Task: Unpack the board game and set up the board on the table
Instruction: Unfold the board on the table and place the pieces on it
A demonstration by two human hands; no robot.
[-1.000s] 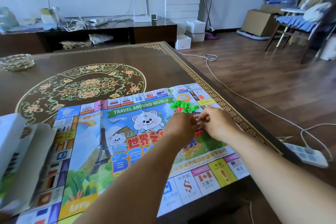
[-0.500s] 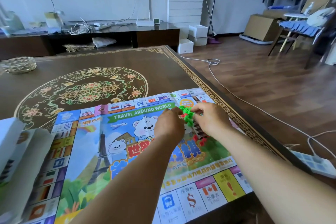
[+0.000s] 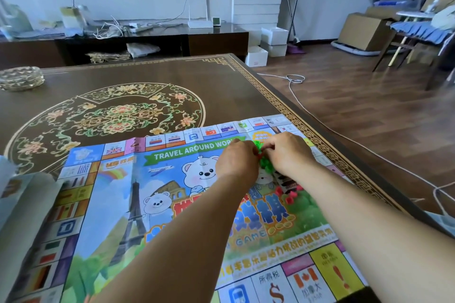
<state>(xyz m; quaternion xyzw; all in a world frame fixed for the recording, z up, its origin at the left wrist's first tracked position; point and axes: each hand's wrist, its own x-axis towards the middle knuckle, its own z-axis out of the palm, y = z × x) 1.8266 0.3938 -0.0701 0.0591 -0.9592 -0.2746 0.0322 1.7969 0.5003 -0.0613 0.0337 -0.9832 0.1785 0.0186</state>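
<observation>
Board's down, you're onto the little pieces now

Head view: the board (image 3: 152,204) is already unfolded and lying flat on the tabletop (image 3: 234,86), near the right-hand edge, so the main job looks done to me. Your left hand (image 3: 237,162) and right hand (image 3: 286,152) are close together over the far right part of the board, both with fingers curled onto a bunch of green pieces (image 3: 264,160). Can't tell if that's a bag you're opening or loose bits you're sorting, your fingers hide it. A few red pieces (image 3: 290,195) sit on the board just beside your right forearm. At the left edge there's something pale, maybe the box (image 3: 14,194), mostly cut off. My guess at what's left: getting the pieces out and laid out, plus anything still packed, which I can't see from here.
</observation>
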